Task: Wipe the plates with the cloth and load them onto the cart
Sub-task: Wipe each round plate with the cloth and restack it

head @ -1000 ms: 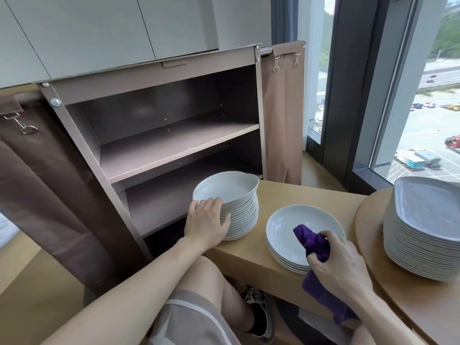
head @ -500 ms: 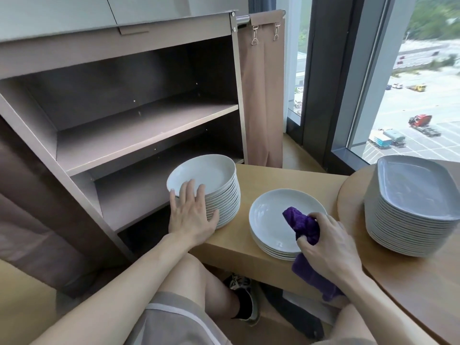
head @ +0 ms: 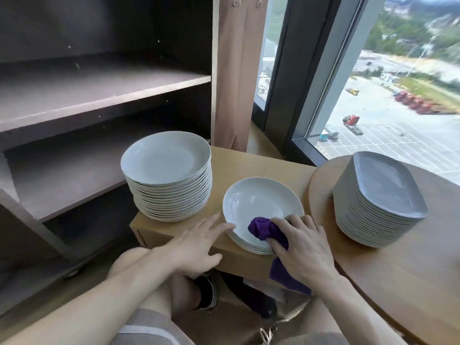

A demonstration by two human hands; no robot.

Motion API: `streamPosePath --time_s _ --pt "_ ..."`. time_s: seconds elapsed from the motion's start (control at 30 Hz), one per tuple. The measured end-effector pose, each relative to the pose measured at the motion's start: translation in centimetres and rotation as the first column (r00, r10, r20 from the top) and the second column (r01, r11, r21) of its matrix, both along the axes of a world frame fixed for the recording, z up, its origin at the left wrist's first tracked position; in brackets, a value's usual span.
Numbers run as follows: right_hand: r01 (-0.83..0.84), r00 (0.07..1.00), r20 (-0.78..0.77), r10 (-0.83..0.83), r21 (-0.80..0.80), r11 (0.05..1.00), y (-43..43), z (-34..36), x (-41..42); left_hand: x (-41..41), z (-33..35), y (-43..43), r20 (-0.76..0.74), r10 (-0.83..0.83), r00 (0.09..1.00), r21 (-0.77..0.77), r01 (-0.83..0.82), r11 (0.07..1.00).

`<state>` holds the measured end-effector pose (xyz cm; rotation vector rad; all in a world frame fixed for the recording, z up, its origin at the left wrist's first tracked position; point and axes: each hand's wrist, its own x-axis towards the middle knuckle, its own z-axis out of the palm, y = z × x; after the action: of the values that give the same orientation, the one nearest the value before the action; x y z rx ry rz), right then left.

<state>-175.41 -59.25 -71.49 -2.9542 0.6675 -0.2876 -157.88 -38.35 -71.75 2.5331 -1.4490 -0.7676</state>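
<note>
1. Cart (head: 99, 83): dark brown open shelving fills the upper left and left of the frame, with two shelf boards in view.
2. Window (head: 398, 108): it takes up the upper right, with a dark frame and a parking lot outside.
3. Round wooden table (head: 410, 282): it curves through the lower right.
4. Low wooden stand (head: 249, 163): at the centre, between the cart and the round table, it carries both stacks of round plates.
5. Beige curtain (head: 236, 83): it hangs at top centre, just right of the cart's side panel.
6. Stack of grey rectangular dishes (head: 383, 185): it sits on the round table at the right.
7. Tall stack of white plates (head: 165, 158): it stands on the left end of the stand, just beside the cart's lower shelf.
8. Short stack of white plates (head: 258, 200): it sits at the centre, near the tall stack but apart from it.
9. Right hand (head: 303, 250): below the centre, its fingers curl around the purple cloth (head: 261, 229) and press it onto the near part of the top plate.
10. Left hand (head: 196, 247): left of the short stack, its fingers are straight and spread, with the fingertips at the stack's left rim.
11. The cloth's loose end hangs below the right hand, past the stand's front edge.
</note>
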Motion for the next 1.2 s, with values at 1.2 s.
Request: streamPosePath --time_s 1.2 --pt "0.19 0.969 -0.17 -0.181 0.036 0.981 -2.0 -0.5 6.6 -0.2 2.4 0.0 -0.18 0.068 0.981 -0.009 -0.071 0.997"
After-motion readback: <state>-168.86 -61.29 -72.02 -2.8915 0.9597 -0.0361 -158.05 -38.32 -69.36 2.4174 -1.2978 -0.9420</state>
